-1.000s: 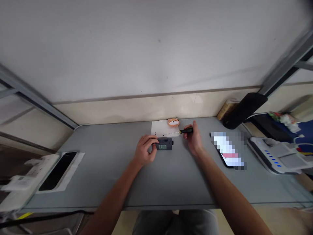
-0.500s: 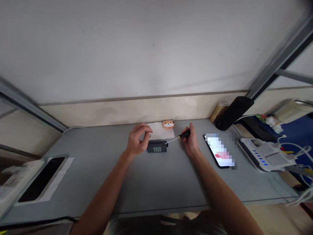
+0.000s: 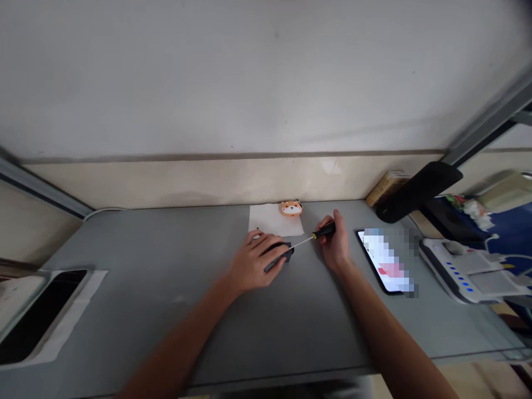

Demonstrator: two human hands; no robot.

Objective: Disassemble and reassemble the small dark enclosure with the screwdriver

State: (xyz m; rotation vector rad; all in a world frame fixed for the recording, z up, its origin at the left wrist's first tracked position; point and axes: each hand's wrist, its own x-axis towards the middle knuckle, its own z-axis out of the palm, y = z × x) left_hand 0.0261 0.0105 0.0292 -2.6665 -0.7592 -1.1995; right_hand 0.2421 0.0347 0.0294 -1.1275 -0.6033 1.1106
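View from my head, looking down on a grey table (image 3: pixel 166 288). Far to the left of the small dark box (image 3: pixel 286 254), well apart from it, a black slab (image 3: pixel 39 310) lies on white paper at the table's edge. My left hand (image 3: pixel 253 263) lies over the box with the fingers curled down on its top and near side, clamped on it and pressing it to the table. Most of the box is hidden beneath them, and only its right end shows. Just behind the box lies a white paper sheet (image 3: pixel 272 224), with an orange animal-face figure (image 3: pixel 291 208) at the sheet's far edge. To the right of the box, my right hand (image 3: pixel 336 249) is closed around the black and yellow handle of a screwdriver (image 3: pixel 322 231). Its thin shaft slants down and left to meet the box's right end. I cannot tell whether the tip sits in a screw, because the spot is too small. Further right of the box, well apart, lie a phone (image 3: pixel 386 260) with a lit screen and a white device (image 3: pixel 461 266) with blue lights. I judge the risks as follows. The tip is fine and held at a shallow slant, so it could skid off the box and jab my left fingertips just beside it. A sideways push could make the light box slide or twist under my palm. A small screw coming free could roll across the bare table, since the paper lies behind the box, not under it.
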